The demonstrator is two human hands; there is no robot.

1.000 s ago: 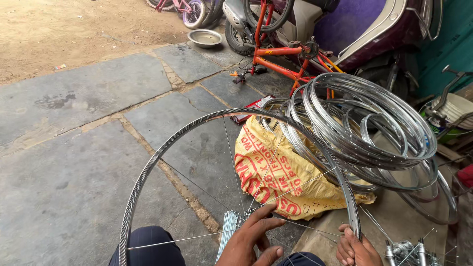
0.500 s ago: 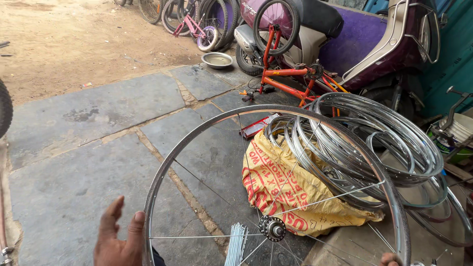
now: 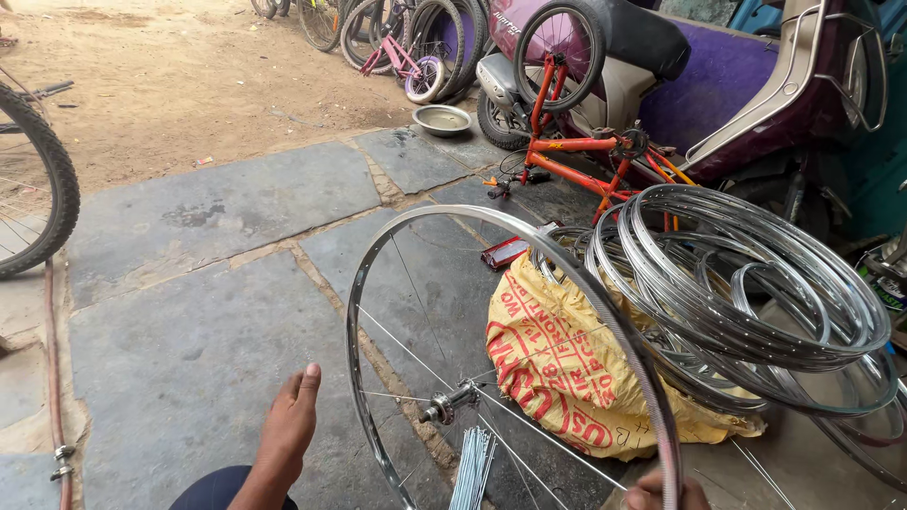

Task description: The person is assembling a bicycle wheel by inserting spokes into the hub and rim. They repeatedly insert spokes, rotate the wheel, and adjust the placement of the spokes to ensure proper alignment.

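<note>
A bare silver bicycle wheel rim (image 3: 444, 219) stands upright in front of me, with a few thin spokes running to a metal hub (image 3: 447, 404). My right hand (image 3: 661, 491) shows only at the bottom edge, fingers on the rim's right side. My left hand (image 3: 288, 427) is stretched out flat with the fingers together, just left of the rim and holding nothing. A bundle of loose spokes (image 3: 472, 469) lies on the stone floor below the hub.
A stack of shiny rims (image 3: 756, 283) rests on a yellow printed sack (image 3: 557, 368) to the right. Behind stand an orange bicycle frame (image 3: 586, 146), a purple scooter (image 3: 737, 85), a metal bowl (image 3: 441, 119) and more bicycles. A tyred wheel (image 3: 38, 179) is at the left edge.
The view has tilted up and the wheel now stands more edge-on. My left hand left the hub area, lifted off to the left, and now lies stretched out beside the rim.
</note>
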